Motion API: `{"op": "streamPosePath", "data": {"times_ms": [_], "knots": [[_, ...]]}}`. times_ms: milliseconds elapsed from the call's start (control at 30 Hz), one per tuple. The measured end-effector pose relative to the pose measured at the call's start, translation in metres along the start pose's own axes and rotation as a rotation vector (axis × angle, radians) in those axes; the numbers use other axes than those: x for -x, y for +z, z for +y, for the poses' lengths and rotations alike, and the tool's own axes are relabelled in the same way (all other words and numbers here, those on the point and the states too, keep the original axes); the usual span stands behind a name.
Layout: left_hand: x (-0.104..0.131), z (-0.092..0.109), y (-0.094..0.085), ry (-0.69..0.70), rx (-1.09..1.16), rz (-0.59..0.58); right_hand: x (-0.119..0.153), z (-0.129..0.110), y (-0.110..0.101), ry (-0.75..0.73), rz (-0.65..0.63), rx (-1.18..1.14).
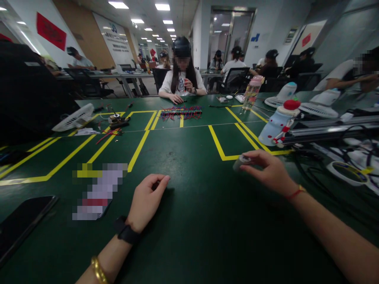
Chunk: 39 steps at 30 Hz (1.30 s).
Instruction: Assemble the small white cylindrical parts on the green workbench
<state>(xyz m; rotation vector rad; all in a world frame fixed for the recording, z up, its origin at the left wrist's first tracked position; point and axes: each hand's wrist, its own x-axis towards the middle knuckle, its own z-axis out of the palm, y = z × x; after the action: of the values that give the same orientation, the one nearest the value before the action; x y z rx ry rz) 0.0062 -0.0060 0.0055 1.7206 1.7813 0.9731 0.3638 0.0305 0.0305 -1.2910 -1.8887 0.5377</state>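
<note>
My left hand [148, 199] rests on the green table [189, 221], fingers curled loosely with nothing visible in them. A black watch and a gold bangle sit on that wrist. My right hand [268, 171] lies further right, near a yellow tape corner, its fingertips pinching a small grey object [240, 161] against the table. A red cord circles that wrist.
A dark phone [20, 223] lies at the near left, a blurred card [97, 189] beside it. A white bottle with a red cap [278, 122], small fans [74, 117] and cables [340, 165] crowd the right and left. A bundle of red-blue wires [181, 112] lies before a seated person [182, 77] opposite.
</note>
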Motion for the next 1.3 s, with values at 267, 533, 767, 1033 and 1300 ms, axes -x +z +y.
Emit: {"op": "streamPosePath", "data": {"times_ms": [267,533,767,1033,1300], "knots": [[0.021,0.035,0.019,0.272,0.073,-0.17,0.03,-0.063,0.09,-0.23,-0.258,-0.136],[0.026,0.064,0.033,0.314,0.148,-0.209,0.033,-0.055,0.099,-0.059,-0.231,-0.234],[0.021,0.052,0.024,0.221,0.15,-0.044,0.032,-0.055,0.097,-0.093,-0.189,-0.124],[0.021,0.036,0.043,0.268,-0.233,-0.212,0.033,-0.055,0.097,-0.129,-0.17,-0.095],[0.011,0.026,0.016,0.175,-0.054,-0.144,0.01,-0.033,0.06,0.073,0.034,0.019]]}}
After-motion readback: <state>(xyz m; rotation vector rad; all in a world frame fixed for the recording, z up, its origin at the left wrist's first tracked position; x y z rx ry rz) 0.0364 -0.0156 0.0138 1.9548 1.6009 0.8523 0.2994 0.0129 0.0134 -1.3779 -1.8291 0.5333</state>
